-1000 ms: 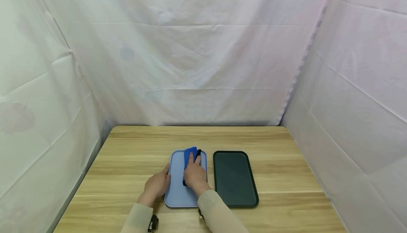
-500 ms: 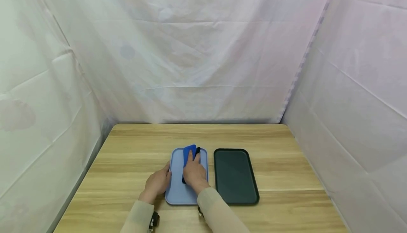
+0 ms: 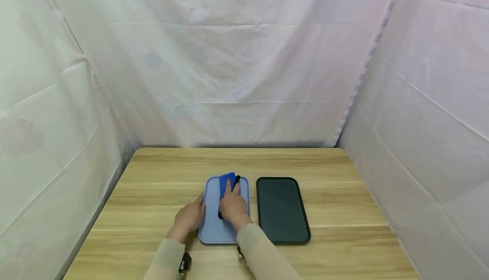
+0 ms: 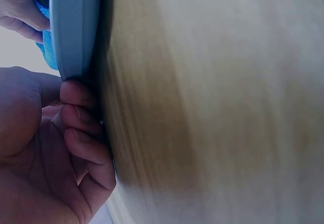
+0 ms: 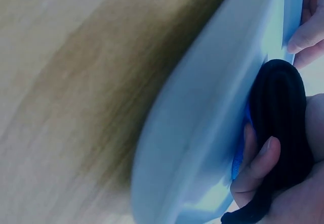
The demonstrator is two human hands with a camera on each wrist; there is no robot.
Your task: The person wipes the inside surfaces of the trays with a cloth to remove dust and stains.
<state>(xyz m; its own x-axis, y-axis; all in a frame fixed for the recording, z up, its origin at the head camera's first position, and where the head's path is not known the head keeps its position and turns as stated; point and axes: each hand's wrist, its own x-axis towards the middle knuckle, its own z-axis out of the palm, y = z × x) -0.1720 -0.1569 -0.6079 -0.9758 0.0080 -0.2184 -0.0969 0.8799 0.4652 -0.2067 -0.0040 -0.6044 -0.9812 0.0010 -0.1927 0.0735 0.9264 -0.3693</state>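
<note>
A light blue tray (image 3: 215, 232) lies on the wooden table. My left hand (image 3: 191, 217) grips its left rim, thumb at the edge and fingers curled against the side, as the left wrist view shows. Over the tray, my right hand (image 3: 234, 207) holds a blue cloth (image 3: 225, 181) together with a soft, folded black piece (image 5: 279, 100). Two of its fingers point forward, spread over the blue and the black. In the right wrist view other fingers curl round the black piece, with blue fabric showing beneath it. The palm hides much of the cloth.
To the right of the light blue tray, a dark green tray (image 3: 283, 210) lies a narrow gap away. Pale sheets (image 3: 244, 68) hang behind and on both sides of the wooden table (image 3: 344, 203).
The whole head view has shifted slightly, so the table sits a little higher in it. Both hands, the cloth and the trays keep nearly the same places relative to one another.
</note>
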